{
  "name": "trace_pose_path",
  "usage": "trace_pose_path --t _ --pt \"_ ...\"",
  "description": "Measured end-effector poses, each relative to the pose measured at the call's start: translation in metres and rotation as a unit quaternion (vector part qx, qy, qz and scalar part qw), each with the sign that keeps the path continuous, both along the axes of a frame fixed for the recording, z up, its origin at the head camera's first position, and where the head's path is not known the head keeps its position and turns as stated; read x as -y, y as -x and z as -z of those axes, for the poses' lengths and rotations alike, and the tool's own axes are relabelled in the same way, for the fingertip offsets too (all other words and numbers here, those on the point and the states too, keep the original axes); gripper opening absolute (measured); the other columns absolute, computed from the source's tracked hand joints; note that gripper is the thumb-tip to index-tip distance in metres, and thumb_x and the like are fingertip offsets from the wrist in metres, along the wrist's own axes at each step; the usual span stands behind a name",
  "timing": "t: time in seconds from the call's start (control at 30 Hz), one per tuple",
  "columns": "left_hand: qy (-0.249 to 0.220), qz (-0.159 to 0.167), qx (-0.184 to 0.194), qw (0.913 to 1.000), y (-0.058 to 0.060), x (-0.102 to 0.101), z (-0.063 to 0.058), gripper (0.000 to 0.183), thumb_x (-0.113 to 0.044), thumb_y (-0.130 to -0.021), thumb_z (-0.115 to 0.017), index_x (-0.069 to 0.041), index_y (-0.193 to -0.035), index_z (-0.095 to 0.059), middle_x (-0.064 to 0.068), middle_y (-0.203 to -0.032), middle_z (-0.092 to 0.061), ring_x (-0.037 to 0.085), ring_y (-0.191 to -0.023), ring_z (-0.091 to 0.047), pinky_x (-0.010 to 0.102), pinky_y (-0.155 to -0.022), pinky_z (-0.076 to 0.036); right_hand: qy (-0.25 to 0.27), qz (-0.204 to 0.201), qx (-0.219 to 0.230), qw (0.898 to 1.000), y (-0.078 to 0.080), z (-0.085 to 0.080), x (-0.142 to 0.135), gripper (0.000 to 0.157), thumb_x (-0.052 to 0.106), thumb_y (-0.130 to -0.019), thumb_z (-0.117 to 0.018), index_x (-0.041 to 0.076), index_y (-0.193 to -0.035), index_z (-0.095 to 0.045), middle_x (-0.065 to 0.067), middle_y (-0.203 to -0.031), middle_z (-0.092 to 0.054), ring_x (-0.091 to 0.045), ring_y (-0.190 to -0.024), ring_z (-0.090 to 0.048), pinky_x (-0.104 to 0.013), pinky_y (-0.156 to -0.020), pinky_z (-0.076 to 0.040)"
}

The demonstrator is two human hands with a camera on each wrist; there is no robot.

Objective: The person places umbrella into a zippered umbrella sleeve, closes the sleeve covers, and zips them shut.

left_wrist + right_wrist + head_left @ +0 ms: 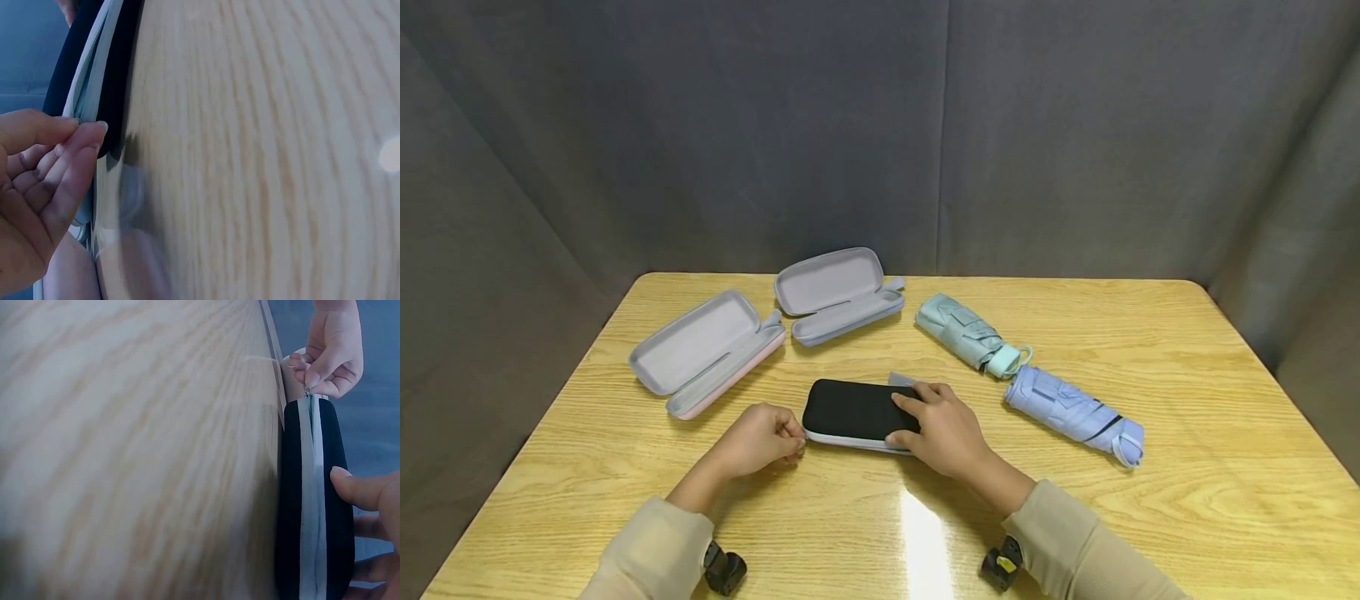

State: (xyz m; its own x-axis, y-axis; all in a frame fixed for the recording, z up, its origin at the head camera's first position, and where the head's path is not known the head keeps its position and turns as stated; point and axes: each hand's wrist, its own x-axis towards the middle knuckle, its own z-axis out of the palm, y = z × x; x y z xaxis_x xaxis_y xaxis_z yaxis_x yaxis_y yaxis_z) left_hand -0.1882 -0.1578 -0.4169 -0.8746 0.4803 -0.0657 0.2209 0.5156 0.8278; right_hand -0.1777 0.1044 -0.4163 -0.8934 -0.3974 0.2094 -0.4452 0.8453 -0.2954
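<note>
A black zippered case with a light grey zipper band lies flat in the middle of the table. At its left front corner, my left hand pinches the small metal zipper pull between thumb and forefinger. A narrow gap shows along the zipper in both wrist views. My right hand rests on the right part of the case's top, fingers spread and the thumb near the front edge. That hand covers the case's right end. A grey tab sticks out behind the case.
Two open hard cases with grey linings, one pink outside and one blue-grey, stand at the back left. A folded mint-green umbrella and a folded periwinkle umbrella lie to the right. Dark curtain hangs behind the wooden table.
</note>
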Motion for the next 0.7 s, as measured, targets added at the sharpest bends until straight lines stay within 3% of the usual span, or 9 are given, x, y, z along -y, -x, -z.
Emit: trace_pose_path --t 0.17,0.33,0.57,0.7 --pt "0.003 0.002 0.012 0.9999 0.0 0.0 -0.001 0.008 0.003 -0.078 -0.055 0.003 -0.072 -0.06 0.008 -0.062 -0.059 0.02 -0.056 -0.057 0.031 -0.047 -0.047 0.0 0.0 -0.009 1.0 0.0 0.001 0.0 0.054 0.044 -0.073 -0.063 0.014 -0.117 -0.056 -0.019 -0.119 -0.048 -0.032 -0.107 -0.042 -0.045 -0.076 -0.042" --pt "0.003 -0.021 0.006 0.9998 -0.002 -0.002 0.0 0.008 0.002 -0.079 -0.056 0.003 -0.072 -0.06 0.007 -0.062 -0.059 0.018 -0.056 -0.056 0.028 -0.046 -0.045 0.008 -0.011 -0.01 1.0 0.003 0.002 -0.002 0.054 0.044 -0.072 -0.064 0.014 -0.116 -0.056 -0.018 -0.117 -0.049 -0.031 -0.105 -0.043 -0.043 -0.075 -0.043" --pt "-0.029 -0.067 0.046 0.9962 -0.001 -0.002 0.006 0.007 0.003 -0.081 -0.053 0.006 -0.077 -0.058 0.008 -0.068 -0.059 0.018 -0.061 -0.059 0.027 -0.054 -0.049 0.05 -0.044 0.053 0.996 0.008 0.004 -0.012 0.055 0.04 -0.075 -0.064 0.015 -0.122 -0.05 -0.012 -0.127 -0.04 -0.026 -0.114 -0.035 -0.041 -0.085 -0.037" --pt "-0.032 -0.079 0.045 0.9954 0.006 -0.002 0.007 0.007 0.004 -0.081 -0.052 0.007 -0.077 -0.057 0.009 -0.069 -0.059 0.018 -0.062 -0.059 0.027 -0.056 -0.049 0.054 -0.052 0.069 0.995 0.009 0.005 -0.014 0.058 0.04 -0.077 -0.061 0.015 -0.126 -0.045 -0.013 -0.132 -0.034 -0.027 -0.119 -0.03 -0.044 -0.088 -0.034"
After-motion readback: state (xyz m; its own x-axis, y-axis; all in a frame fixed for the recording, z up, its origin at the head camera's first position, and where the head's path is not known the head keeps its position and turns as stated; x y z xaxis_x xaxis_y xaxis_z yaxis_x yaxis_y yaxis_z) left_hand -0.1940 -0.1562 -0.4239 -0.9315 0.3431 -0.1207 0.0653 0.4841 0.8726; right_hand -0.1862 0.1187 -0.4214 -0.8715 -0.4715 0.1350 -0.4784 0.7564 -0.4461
